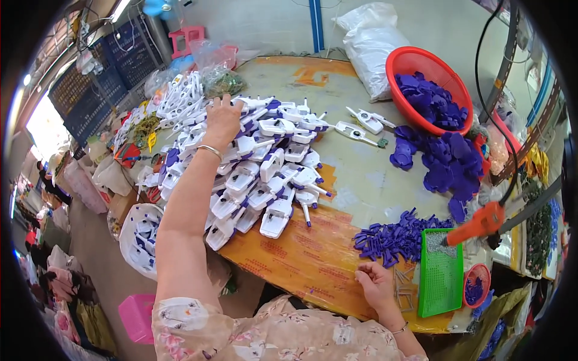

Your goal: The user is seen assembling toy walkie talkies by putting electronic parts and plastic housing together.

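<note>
My left hand [223,120] is stretched far over a large heap of white plastic parts with purple pieces on them [283,198]. Its fingers are apart and bent down at the heap's far edge, and their tips are partly hidden. Low over the front of the table, my right hand [376,285] is loosely curled, a gap showing between thumb and forefinger, with nothing visible in it. Just beyond it lies a pile of small purple plastic pieces [388,237]. To its right is a green tray [433,295] holding small grey metal bits at its far end.
An orange-handled power tool [478,224] hangs over the tray on a cable. A red basin [400,90] of flat purple parts [430,102] leans at the back right, more spilling below it. Two white assemblies [361,126] lie apart mid-table. A small red basket [483,271] stands beside the tray.
</note>
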The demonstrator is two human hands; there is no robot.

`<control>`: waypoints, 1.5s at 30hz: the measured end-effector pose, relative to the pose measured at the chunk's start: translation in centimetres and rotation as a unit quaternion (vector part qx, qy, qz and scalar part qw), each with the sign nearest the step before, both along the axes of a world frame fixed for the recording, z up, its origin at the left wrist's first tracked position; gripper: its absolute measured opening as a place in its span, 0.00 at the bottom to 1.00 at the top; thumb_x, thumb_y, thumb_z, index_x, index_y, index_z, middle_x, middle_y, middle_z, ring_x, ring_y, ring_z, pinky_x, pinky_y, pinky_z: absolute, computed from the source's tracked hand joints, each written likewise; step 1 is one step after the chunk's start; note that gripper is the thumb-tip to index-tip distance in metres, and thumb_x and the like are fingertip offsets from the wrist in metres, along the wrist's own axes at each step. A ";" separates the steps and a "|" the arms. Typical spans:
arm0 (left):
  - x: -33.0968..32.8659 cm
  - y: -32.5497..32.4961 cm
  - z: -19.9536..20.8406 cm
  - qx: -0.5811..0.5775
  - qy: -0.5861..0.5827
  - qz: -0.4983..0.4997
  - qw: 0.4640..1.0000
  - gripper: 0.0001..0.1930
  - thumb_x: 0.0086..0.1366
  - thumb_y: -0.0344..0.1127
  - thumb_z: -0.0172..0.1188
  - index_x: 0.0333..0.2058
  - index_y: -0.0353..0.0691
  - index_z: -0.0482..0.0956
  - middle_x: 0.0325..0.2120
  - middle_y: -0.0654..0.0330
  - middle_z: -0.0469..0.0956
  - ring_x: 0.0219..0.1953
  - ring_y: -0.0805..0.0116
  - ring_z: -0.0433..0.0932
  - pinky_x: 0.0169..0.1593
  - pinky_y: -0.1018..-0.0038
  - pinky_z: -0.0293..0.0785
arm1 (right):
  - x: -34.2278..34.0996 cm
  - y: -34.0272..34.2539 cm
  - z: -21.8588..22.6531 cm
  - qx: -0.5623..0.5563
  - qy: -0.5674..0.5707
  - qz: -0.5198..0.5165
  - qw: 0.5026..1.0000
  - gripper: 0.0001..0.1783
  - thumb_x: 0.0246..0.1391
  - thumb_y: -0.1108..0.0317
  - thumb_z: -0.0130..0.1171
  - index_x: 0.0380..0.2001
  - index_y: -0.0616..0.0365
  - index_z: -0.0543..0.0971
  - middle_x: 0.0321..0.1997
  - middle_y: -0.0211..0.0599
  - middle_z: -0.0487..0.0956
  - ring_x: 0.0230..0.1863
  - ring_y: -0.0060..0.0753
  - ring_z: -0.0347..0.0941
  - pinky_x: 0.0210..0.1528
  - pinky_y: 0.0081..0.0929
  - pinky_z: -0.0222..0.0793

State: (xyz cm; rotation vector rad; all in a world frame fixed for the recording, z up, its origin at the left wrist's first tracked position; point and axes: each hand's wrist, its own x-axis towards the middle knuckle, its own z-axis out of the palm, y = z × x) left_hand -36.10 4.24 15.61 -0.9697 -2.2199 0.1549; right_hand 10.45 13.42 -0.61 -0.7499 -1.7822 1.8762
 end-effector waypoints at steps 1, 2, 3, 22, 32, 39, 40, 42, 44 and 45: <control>0.4 0.7 0.0 -0.033 -0.019 0.010 0.999 0.14 0.53 0.28 0.54 0.40 0.48 0.77 0.42 0.53 0.70 0.47 0.51 0.70 0.48 0.52 0.68 | 0.1 0.0 0.2 0.003 -0.002 0.001 1.000 0.05 0.51 0.77 0.56 0.34 0.64 0.76 0.27 0.27 0.76 0.27 0.14 0.71 0.31 0.13 0.66; 0.8 1.4 -0.1 -0.067 -0.037 0.018 0.997 0.14 0.54 0.28 0.53 0.40 0.47 0.77 0.43 0.52 0.70 0.49 0.51 0.69 0.50 0.49 0.66 | 0.2 0.1 0.1 0.001 -0.005 -0.007 1.000 0.05 0.51 0.77 0.56 0.34 0.64 0.76 0.27 0.27 0.76 0.27 0.14 0.71 0.31 0.13 0.66; 0.7 2.2 -0.3 -0.082 -0.052 0.018 0.995 0.14 0.54 0.28 0.54 0.41 0.44 0.76 0.45 0.52 0.69 0.51 0.50 0.68 0.52 0.43 0.63 | 0.3 0.1 0.0 0.004 0.001 -0.012 1.000 0.05 0.51 0.77 0.56 0.34 0.64 0.76 0.27 0.27 0.76 0.28 0.13 0.70 0.31 0.13 0.66; 8.2 26.1 -10.1 -0.100 -0.288 -0.282 0.909 0.14 0.51 0.25 0.51 0.39 0.38 0.75 0.43 0.45 0.70 0.44 0.46 0.74 0.46 0.55 0.73 | 0.6 0.3 0.2 0.046 -0.025 0.040 0.998 0.07 0.50 0.75 0.59 0.34 0.65 0.76 0.29 0.31 0.75 0.29 0.16 0.70 0.29 0.15 0.67; 11.1 36.1 -12.8 -0.159 -0.288 -0.223 0.918 0.47 0.47 0.39 0.67 0.64 0.59 0.50 0.66 0.47 0.40 0.65 0.35 0.44 0.54 0.34 0.58 | 0.9 1.2 0.3 -0.025 -0.059 0.059 0.996 0.09 0.51 0.72 0.61 0.36 0.63 0.78 0.29 0.33 0.80 0.29 0.18 0.74 0.30 0.17 0.70; 7.0 37.0 -13.0 -0.172 -0.390 -0.232 0.874 0.48 0.42 0.39 0.65 0.63 0.57 0.51 0.65 0.45 0.45 0.64 0.32 0.45 0.59 0.40 0.55 | 0.7 1.4 0.0 -0.040 -0.070 0.079 0.994 0.10 0.52 0.71 0.61 0.37 0.64 0.77 0.30 0.33 0.79 0.31 0.17 0.74 0.32 0.16 0.71; 6.8 36.9 -13.3 -0.164 -0.383 -0.268 0.869 0.47 0.41 0.39 0.65 0.63 0.56 0.54 0.63 0.43 0.49 0.63 0.32 0.47 0.61 0.43 0.53 | 0.7 1.5 0.0 -0.039 -0.070 0.076 0.994 0.10 0.52 0.71 0.61 0.37 0.64 0.77 0.30 0.33 0.79 0.31 0.17 0.74 0.32 0.16 0.71; 6.6 36.2 -13.7 -0.128 -0.352 -0.349 0.859 0.42 0.39 0.40 0.64 0.59 0.53 0.63 0.56 0.40 0.59 0.60 0.35 0.55 0.65 0.50 0.48 | 0.7 1.3 -0.4 -0.056 -0.061 0.069 0.994 0.10 0.52 0.73 0.60 0.38 0.63 0.78 0.31 0.31 0.79 0.30 0.15 0.74 0.30 0.14 0.68; 7.0 35.2 -13.9 -0.123 -0.330 -0.377 0.857 0.39 0.39 0.41 0.64 0.56 0.52 0.66 0.53 0.41 0.62 0.59 0.39 0.57 0.64 0.50 0.50 | 1.2 1.1 -1.9 -0.098 -0.061 0.071 0.991 0.09 0.53 0.73 0.60 0.38 0.64 0.77 0.32 0.32 0.79 0.31 0.16 0.74 0.31 0.14 0.69; 7.6 34.3 -13.8 -0.110 -0.334 -0.388 0.852 0.34 0.41 0.39 0.63 0.53 0.54 0.69 0.52 0.42 0.62 0.57 0.37 0.57 0.61 0.50 0.54 | 0.6 0.8 -0.3 -0.043 -0.115 0.039 0.992 0.09 0.53 0.73 0.60 0.38 0.64 0.77 0.32 0.32 0.79 0.32 0.15 0.74 0.32 0.14 0.70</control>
